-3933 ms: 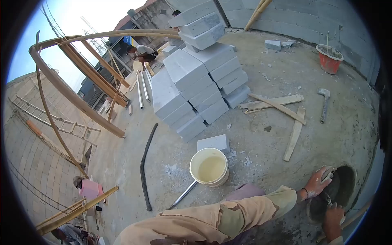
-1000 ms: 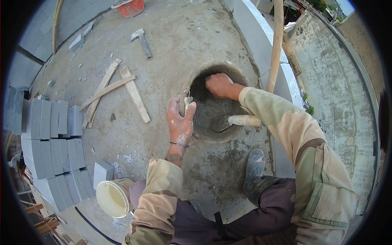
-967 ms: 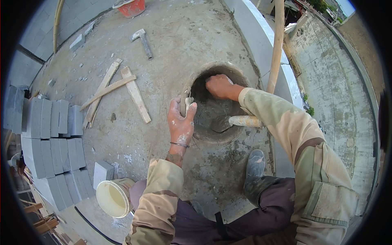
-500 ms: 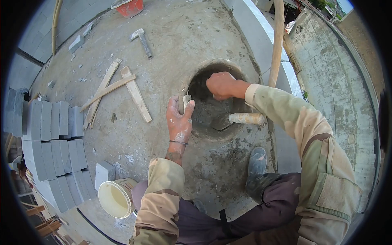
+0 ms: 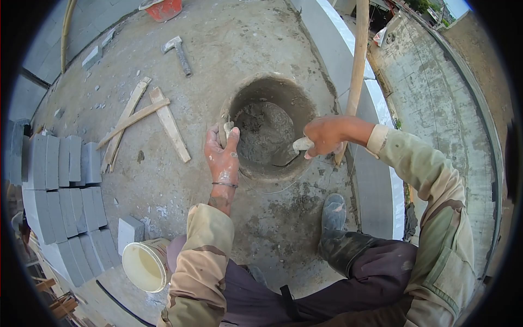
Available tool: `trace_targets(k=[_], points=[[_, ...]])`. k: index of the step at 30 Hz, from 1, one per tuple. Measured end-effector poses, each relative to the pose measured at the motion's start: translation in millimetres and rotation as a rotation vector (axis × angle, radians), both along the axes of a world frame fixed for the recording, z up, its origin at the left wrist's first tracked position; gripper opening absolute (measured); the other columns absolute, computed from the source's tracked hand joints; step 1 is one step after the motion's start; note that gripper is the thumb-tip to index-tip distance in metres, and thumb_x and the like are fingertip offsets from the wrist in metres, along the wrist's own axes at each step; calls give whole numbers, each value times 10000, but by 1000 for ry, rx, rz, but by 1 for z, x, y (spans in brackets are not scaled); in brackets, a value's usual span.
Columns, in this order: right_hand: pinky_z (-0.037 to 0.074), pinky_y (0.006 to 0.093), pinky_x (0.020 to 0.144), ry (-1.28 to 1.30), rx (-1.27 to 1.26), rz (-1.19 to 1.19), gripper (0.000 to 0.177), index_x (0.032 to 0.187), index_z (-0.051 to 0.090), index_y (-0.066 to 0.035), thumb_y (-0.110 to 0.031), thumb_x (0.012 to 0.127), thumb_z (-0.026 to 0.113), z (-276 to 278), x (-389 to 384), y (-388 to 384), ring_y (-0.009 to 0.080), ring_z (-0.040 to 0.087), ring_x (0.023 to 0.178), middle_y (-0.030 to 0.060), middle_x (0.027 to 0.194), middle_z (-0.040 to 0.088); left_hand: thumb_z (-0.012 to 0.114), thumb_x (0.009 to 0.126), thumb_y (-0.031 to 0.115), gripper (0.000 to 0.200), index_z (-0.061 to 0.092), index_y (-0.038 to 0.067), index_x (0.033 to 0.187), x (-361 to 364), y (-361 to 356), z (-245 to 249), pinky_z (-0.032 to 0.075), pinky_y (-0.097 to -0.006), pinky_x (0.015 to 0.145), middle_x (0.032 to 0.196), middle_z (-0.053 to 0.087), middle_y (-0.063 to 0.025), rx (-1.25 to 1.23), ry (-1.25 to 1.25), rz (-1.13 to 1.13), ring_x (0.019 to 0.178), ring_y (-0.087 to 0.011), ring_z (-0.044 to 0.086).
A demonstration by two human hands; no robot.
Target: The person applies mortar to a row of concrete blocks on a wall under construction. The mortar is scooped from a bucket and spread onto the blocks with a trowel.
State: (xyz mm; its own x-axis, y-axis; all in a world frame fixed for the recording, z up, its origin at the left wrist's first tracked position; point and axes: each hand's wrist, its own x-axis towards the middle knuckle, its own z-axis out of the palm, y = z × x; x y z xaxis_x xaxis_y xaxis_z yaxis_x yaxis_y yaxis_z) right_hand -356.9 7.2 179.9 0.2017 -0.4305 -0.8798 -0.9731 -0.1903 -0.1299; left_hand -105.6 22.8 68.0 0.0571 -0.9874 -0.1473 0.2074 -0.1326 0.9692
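Note:
A round bucket [image 5: 305,90] crusted with cement stands on the floor in front of me, with wet grey mortar [image 5: 264,128] inside. My left hand [image 5: 222,150] is closed on the bucket's left rim, the thumb against a whitish lump there that I cannot make out. At the right rim, my right hand [image 5: 326,136] is wrapped round the pale handle of a trowel [image 5: 302,144]. The trowel's blade reaches down into the mortar at the bucket's near right side and is partly covered by it.
Left lie crossed wooden strips [image 5: 173,131] and a hammer [image 5: 177,54]. Stacked grey blocks [image 5: 41,215] and a white pail [image 5: 144,264] stand nearer me. A red tub [image 5: 163,10] is at the back. A wooden pole [image 5: 359,60] leans by the low wall [image 5: 373,180] at right.
My right hand has moved from above the bucket to the trowel's handle and gripped it. The trowel was resting against the rim. My left hand stays on the rim.

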Motion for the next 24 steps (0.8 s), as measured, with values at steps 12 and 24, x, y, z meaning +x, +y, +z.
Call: trace_targets(k=[12, 24], points=[[495, 466, 630, 60, -769, 412, 144, 937, 659, -51, -188, 892, 651, 43, -30, 53, 329, 685, 728, 161, 764, 663, 719, 931, 139, 383, 550, -48, 1220, -30, 13, 20, 471, -300, 924, 1107, 637, -101, -170, -168, -63, 1049, -152, 579], [568, 444, 581, 118, -793, 357, 74, 786, 777, -66, -83, 727, 735, -6, -2, 62, 288, 739, 774, 153, 825, 729, 698, 950, 137, 319, 558, -23, 1188, -27, 7, 16, 469, -281, 903, 1076, 654, -67, -102, -45, -41, 990, -111, 591]])
